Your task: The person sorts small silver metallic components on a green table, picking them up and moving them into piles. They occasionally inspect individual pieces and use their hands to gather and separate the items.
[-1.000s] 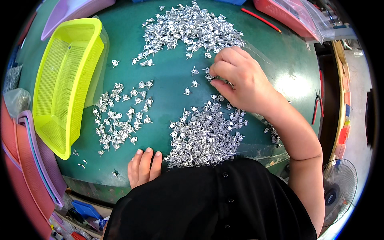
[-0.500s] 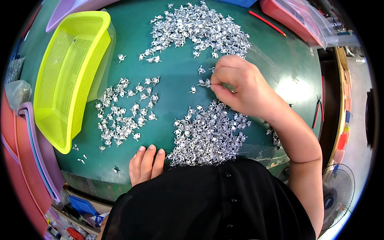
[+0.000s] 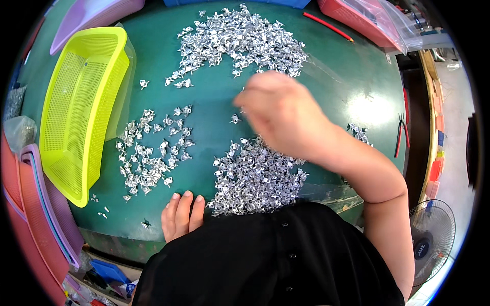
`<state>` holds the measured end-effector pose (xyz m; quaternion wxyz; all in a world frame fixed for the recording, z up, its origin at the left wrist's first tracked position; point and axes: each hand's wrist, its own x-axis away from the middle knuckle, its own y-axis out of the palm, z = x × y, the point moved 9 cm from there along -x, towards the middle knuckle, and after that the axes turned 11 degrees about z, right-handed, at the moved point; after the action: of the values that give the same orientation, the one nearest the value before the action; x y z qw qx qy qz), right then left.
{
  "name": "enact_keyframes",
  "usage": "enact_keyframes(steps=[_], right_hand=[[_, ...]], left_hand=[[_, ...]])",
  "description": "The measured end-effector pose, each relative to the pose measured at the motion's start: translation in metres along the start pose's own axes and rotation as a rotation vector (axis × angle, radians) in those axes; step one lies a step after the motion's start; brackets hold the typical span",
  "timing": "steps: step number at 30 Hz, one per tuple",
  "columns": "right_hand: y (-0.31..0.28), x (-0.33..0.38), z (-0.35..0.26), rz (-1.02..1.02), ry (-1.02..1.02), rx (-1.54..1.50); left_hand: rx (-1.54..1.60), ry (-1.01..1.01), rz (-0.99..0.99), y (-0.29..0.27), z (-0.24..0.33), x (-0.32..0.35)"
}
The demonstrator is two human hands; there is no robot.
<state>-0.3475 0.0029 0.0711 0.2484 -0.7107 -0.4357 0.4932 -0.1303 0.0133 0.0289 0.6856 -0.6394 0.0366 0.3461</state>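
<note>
My right hand (image 3: 278, 115) is over the middle of the green table, blurred by motion, its fingers bent toward the left. Whether anything is between its fingertips cannot be made out. Small silvery metal parts lie close to it: a single metal part (image 3: 235, 119) just below the fingertips and a dense pile of metal parts (image 3: 258, 178) nearer my body. My left hand (image 3: 182, 214) rests at the table's near edge, fingers stretched out and holding nothing. Beyond it lies a looser group of metal parts (image 3: 153, 153). The biggest pile (image 3: 240, 41) is at the far side.
A yellow-green plastic basket (image 3: 84, 117) stands at the left, with a purple bin (image 3: 97, 20) behind it. A red pencil (image 3: 329, 27) and a pink bin (image 3: 357, 23) are at the far right. Red-handled pliers (image 3: 399, 135) lie near the right edge, above a fan (image 3: 431, 242).
My right hand was pinching near a metal part beside two others; now it has shifted left and is blurred, covering that spot. The whole view has shifted slightly. My left hand stays put.
</note>
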Motion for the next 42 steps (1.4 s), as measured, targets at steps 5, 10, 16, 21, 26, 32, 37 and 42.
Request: enact_keyframes(steps=[5, 10, 16, 21, 26, 32, 37, 42], right_hand=[[-0.025, 0.034, 0.039, -0.116, 0.133, 0.14], [-0.048, 0.035, 0.053, -0.059, 0.219, 0.058], [-0.038, 0.036, 0.065, 0.003, 0.284, 0.056], [-0.035, 0.038, 0.071, -0.024, 0.342, 0.024], [-0.035, 0.04, 0.076, -0.023, 0.398, -0.035], [-0.032, 0.042, 0.085, -0.041, 0.472, -0.089], [-0.032, 0.041, 0.082, -0.085, 0.482, -0.131], [-0.035, 0.037, 0.083, -0.1, 0.568, -0.121]], left_hand=[[-0.022, 0.022, -0.009, 0.002, -0.001, 0.001], [-0.039, 0.033, -0.017, 0.002, -0.001, 0.003], [-0.017, 0.013, -0.029, 0.002, -0.001, 0.001], [-0.023, 0.016, -0.043, 0.003, -0.001, 0.003], [-0.022, 0.011, -0.042, 0.003, -0.001, 0.005], [-0.034, 0.016, -0.052, 0.003, -0.001, 0.004], [-0.032, 0.025, -0.042, 0.003, 0.0, 0.003], [-0.034, 0.035, -0.022, 0.003, -0.001, 0.004]])
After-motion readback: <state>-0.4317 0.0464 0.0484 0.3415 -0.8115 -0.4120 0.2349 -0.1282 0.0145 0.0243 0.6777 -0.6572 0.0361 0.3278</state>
